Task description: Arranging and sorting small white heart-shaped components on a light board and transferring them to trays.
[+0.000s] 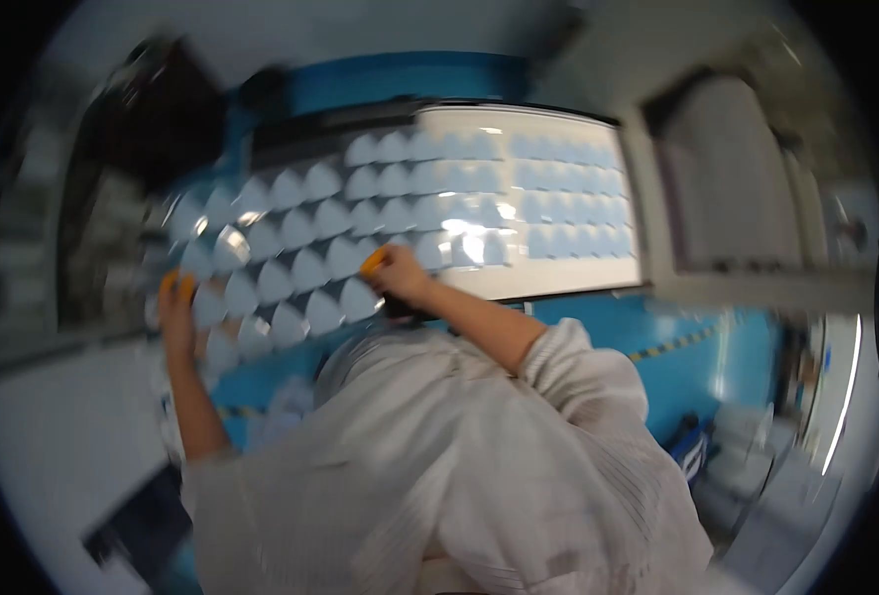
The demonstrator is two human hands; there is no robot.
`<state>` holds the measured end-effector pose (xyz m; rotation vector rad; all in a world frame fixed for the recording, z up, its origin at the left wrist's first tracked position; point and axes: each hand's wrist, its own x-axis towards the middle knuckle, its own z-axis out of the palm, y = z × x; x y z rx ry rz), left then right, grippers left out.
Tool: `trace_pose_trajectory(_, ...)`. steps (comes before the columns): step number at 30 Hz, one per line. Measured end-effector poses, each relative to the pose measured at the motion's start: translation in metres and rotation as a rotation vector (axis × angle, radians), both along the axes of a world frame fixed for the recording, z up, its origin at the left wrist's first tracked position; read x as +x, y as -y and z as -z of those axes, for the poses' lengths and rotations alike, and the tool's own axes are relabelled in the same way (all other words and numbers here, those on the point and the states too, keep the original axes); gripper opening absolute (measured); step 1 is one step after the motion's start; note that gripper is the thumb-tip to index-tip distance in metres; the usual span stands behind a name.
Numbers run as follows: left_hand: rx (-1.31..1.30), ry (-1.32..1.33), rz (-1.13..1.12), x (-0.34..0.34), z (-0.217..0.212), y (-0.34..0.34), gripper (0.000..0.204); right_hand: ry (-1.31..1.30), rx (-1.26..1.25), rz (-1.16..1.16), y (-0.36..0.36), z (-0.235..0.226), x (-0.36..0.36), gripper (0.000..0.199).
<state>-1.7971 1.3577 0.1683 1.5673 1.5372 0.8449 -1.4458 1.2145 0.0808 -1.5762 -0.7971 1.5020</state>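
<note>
On blue workbench (598,337) ahead: I note large flat sheet of pale shell-shaped moulded pieces (380,213), rows running onto lit white panel (558,278). Left hand (176,307), orange-tipped fingers, rests at sheet's left edge; grasp unclear. Right hand (397,276) curled at sheet's lower middle; contents indistinct through blur. Progress: I cannot judge; rows look whole.

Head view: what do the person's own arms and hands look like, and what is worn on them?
Loose white ribbed sleeves, pushed up, leave both forearms bare. The left hand and right hand have orange covers on the fingertips. The picture is blurred; no finer detail shows.
</note>
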Motion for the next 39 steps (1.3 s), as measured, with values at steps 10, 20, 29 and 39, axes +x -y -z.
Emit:
trace_pose_trajectory(10, -0.059, -0.034, -0.143, -0.006, 0.030, -0.040, 0.030, 0.145, 0.129, -0.076, -0.045, 0.052, -0.011, 0.022)
trace_pose_trajectory(20, -0.063, 0.030, -0.089, -0.006, 0.065, -0.087, 0.026, 0.651, 0.077, -0.069, -0.071, 0.054, -0.020, 0.024)
trace_pose_trajectory(29, -0.065, 0.064, -0.049, -0.005, 0.092, -0.108, 0.023, 0.833, 0.118, -0.066, -0.069, 0.056, -0.028, 0.025)
trace_pose_trajectory(39, -0.075, 0.071, -0.029, -0.007, 0.102, -0.111, 0.024, 0.879, 0.058, -0.089, -0.069, 0.045, -0.033, 0.029)
